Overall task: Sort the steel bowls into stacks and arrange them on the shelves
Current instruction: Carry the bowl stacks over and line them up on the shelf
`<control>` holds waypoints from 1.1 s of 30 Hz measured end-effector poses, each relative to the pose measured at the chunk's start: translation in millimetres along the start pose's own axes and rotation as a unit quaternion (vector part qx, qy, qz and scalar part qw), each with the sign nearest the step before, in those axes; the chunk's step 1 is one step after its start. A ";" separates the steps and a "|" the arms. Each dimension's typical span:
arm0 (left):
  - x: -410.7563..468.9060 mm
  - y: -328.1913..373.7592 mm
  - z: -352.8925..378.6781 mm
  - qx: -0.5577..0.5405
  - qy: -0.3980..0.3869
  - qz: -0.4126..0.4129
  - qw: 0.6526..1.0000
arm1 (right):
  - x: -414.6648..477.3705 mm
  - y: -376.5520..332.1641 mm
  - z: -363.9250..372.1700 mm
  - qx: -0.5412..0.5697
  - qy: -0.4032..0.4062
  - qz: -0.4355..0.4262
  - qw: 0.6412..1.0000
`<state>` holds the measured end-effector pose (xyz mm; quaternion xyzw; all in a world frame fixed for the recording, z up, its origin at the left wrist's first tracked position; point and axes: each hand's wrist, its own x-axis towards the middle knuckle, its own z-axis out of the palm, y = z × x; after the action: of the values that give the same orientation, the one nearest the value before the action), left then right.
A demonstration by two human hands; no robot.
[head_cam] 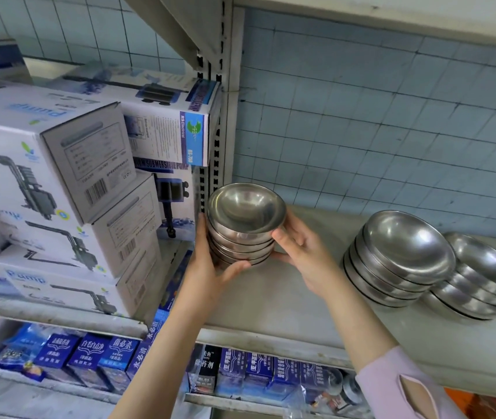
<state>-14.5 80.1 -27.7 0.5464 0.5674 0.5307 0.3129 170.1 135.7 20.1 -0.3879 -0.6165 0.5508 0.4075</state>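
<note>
Steadying the stack of steel bowls (245, 228) at the shelf (271, 297), far-left end.
My left hand (210, 269) and right hand (301, 252) curl round its sides; letting go unevenly could, I think, topple it.

White cardboard pump boxes (59, 182) are sitting stacked at the left, beside a slotted grey metal upright (229, 131). Pale blue square wall tiles (376, 116) are showing behind. Small dark blue printed cartons (89, 358) are standing in rows below.
</note>
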 end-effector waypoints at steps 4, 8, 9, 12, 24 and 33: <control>0.5 1.3 0.5 -0.007 -0.007 0.006 1.000 | -0.8 2.0 -0.4 -0.004 -0.006 -0.009 1.000; 2.4 3.5 -2.3 -0.025 -0.011 -0.008 1.000 | -2.7 1.7 2.4 0.009 -0.012 -0.007 1.000; 2.2 3.7 -3.8 -0.021 -0.014 -0.011 1.000 | -4.7 0.4 3.1 0.013 -0.013 -0.006 1.000; -8.4 17.0 -6.3 -0.017 -0.012 -0.013 1.000 | -20.3 -11.3 3.7 0.021 0.003 -0.010 1.000; -90.2 124.2 55.4 -0.052 -0.060 0.060 0.995 | -165.6 -81.9 -76.8 -0.030 0.071 -0.099 0.992; -155.4 189.5 192.9 -0.098 -0.178 0.076 0.976 | -305.2 -91.8 -195.0 -0.071 0.215 -0.086 0.970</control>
<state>252.6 -48.0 69.8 0.6402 0.4048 0.4999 0.4201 460.7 -85.0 100.5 -0.4709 -0.5831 0.3722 0.5476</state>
